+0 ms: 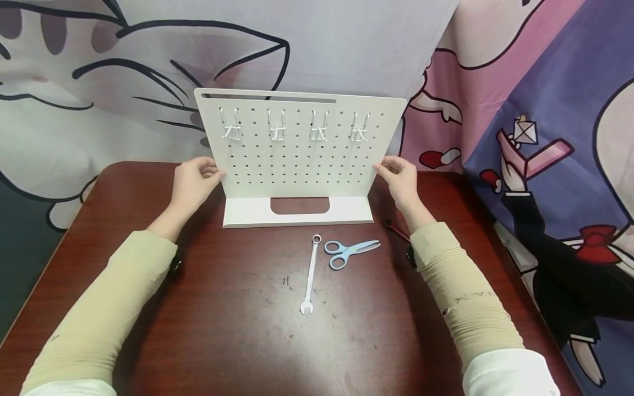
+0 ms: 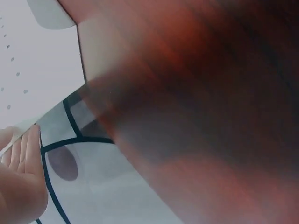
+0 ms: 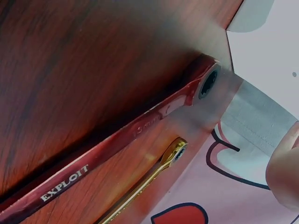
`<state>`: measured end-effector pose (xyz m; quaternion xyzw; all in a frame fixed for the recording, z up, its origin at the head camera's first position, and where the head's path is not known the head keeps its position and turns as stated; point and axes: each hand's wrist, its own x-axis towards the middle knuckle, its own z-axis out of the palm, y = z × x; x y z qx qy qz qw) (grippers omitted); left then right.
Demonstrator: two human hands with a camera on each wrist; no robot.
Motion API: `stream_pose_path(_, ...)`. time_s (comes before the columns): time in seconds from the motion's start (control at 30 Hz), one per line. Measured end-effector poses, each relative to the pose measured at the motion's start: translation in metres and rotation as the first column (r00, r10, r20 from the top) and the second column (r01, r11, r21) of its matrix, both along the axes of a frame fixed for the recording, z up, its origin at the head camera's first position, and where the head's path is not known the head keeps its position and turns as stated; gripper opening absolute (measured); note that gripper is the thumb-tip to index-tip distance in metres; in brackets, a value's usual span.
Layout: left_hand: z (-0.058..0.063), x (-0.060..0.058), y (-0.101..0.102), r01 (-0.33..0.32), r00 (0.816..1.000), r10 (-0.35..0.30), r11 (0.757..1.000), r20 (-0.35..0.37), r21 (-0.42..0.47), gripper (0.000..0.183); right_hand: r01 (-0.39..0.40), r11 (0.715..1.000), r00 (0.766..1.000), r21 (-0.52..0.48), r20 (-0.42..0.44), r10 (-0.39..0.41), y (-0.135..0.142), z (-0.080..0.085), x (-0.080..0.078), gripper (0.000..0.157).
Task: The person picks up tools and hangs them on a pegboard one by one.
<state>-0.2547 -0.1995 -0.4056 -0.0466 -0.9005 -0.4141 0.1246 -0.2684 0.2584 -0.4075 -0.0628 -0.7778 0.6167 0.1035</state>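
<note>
Pegboard (image 1: 297,157) stands on its base (image 1: 247,213) toward rear of worktop (image 1: 223,308); left hand (image 1: 195,179) and right hand (image 1: 400,179) pinch opposite sides, probably for balanced support. Combination wrench (image 1: 311,278), scissors (image 1: 349,252) lie in front, off the base.

— Which colours mark the pegboard (image 1: 303,152)?
— Off-white, patterned with rows of dark round holes and hung with white hooks (image 1: 319,132), against a reddish-brown, dark-grained surface (image 1: 223,302).
— What other hues appear?
— Pale-blue scissors (image 1: 348,251), a silver wrench (image 1: 310,275), a dark red wrench (image 3: 117,142) lettered in white, and a gold wrench (image 3: 145,180).
— And the backdrop (image 1: 346,44)?
— Black-outlined cartoons on white, pink and purple-blue, seen beyond khaki sleeves (image 1: 460,291) with white above.
</note>
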Motion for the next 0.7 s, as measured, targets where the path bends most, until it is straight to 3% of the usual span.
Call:
stream_pose_path(0.3,0.032,-0.005,-0.013,0.073,0.994,-0.066,0.994,-0.088,0.085,0.029,-0.002,1.000,1.000,-0.030,-0.024,0.002,-0.001,-0.001,0.000,0.017)
stream_pose_path(0.53,0.073,-0.008,-0.020,0.084,0.982,-0.068,0.993,-0.178,0.085,0.032,-0.008,0.999,0.999,-0.053,-0.036,0.006,-0.002,-0.001,0.001,0.009)
stream_pose_path(0.7,0.104,-0.014,-0.020,0.069,0.971,-0.061,0.997,-0.231,0.027,0.035,-0.008,0.996,1.000,-0.088,-0.018,0.006,-0.001,0.004,0.004,0.017)
